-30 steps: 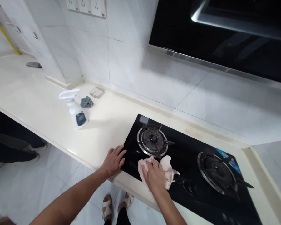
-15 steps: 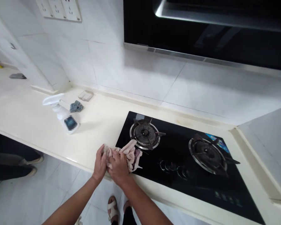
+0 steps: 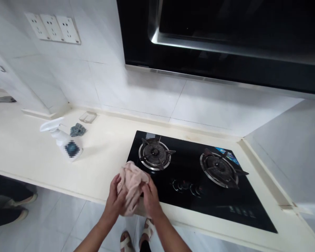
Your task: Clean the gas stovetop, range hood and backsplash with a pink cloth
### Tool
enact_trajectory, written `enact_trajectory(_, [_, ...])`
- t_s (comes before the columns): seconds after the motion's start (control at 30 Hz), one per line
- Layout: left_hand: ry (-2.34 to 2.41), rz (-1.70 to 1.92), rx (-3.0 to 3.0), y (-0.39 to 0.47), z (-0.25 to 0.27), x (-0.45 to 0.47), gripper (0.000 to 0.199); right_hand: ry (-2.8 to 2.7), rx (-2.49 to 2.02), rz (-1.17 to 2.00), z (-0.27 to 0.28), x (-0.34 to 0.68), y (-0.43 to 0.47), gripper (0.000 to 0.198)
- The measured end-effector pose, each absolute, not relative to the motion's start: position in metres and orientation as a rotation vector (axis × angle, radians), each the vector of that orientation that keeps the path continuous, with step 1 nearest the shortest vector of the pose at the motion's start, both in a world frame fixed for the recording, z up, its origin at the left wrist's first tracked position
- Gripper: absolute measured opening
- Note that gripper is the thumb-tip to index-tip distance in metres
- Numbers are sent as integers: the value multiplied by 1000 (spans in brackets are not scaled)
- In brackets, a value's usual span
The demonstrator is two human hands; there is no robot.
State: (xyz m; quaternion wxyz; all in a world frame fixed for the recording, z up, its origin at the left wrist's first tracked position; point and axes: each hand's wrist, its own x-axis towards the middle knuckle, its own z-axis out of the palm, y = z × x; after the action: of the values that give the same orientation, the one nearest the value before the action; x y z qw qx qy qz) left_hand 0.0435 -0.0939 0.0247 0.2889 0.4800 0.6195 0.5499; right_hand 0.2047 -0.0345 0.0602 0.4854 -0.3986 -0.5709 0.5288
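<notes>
A crumpled pale pink cloth [image 3: 132,185] is held up between my two hands at the counter's front edge, by the left front corner of the black gas stove [image 3: 162,187]. My left hand [image 3: 114,197] grips the cloth's left side, its fingers partly behind the folds. On the right side my right hand [image 3: 151,196] grips it, thumb in front. The left burner [image 3: 154,154] lies just beyond the cloth, and the right burner [image 3: 219,169] is farther off to the right.
A white spray bottle [image 3: 59,138] stands on the cream counter [image 3: 105,157] to the left. Behind it are a grey scouring pad [image 3: 78,130] and a small clear dish [image 3: 88,117]. A black range hood [image 3: 212,42] overhangs the stove. Another person's legs [image 3: 9,199] show at lower left.
The cloth has been lifted and opened out from a tight bunch, and my hands have moved apart to its two sides. The camera view has tilted up and shifted right.
</notes>
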Motion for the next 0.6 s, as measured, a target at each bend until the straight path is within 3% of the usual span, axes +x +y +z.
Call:
enact_trajectory(0.1, [1713,1382,1638,-82,25,54,64,-1629,-1248,807,44,266,-20,29])
enact_trajectory(0.23, [1772,1013,2151,-68,16,66,64,-1728,-1516,529,17,324,-17,36])
enact_trajectory(0.33, [1799,756,2317,-56,10,73,77,-1836,-1548,446,12,324,-20,43])
enact_trajectory(0.43, [1822,609,2333,-50,8,75,86,-2142,-1548,503,12,301,-19,37])
enact_trajectory(0.6, [1747,652,2375,-63,3,67,66,-2473,-1498,387,23,292,2,28])
